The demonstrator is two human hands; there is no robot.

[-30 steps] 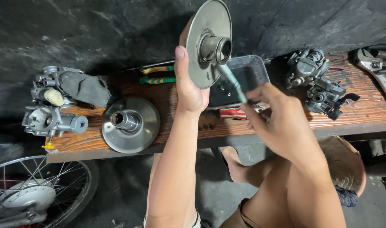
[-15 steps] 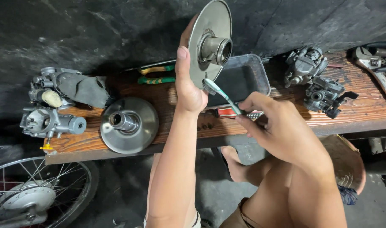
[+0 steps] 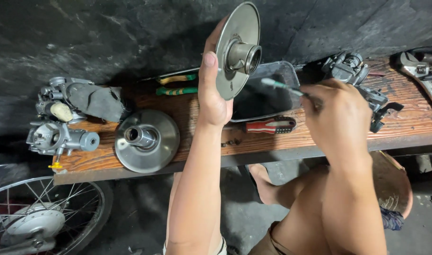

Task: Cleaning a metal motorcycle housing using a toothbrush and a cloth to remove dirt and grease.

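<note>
We take the wooden bench (image 3: 187,111) as our landmark. Above its middle, our left hand (image 3: 213,89) holds up a round metal disc (image 3: 237,49) with a short hub; the fingers are closed on the rim, the thumb lies on the near face, and the disc is tilted so the hub opening looks to the right. Our right hand (image 3: 341,118) is over the right half of the bench, closed around a thin tool (image 3: 280,86) with a greenish tip; the tip points left toward the hub and stops just beside it, but we cannot say surely if it touches. Behind the disc, on the bench, lies a dark tray (image 3: 263,97), and in front of the tray a red-handled screwdriver (image 3: 270,125) lies flat. On the left half of the bench a second disc (image 3: 147,140) lies flat with its hub up. At the left end of the bench there are two carburetors (image 3: 60,137) and a dark rag (image 3: 98,101). Pliers (image 3: 178,84) with green and yellow grips lie at the back edge. Another carburetor (image 3: 348,68) stands at the right, behind our right hand. Below the left end of the bench we see a spoked wheel (image 3: 41,212).
</note>
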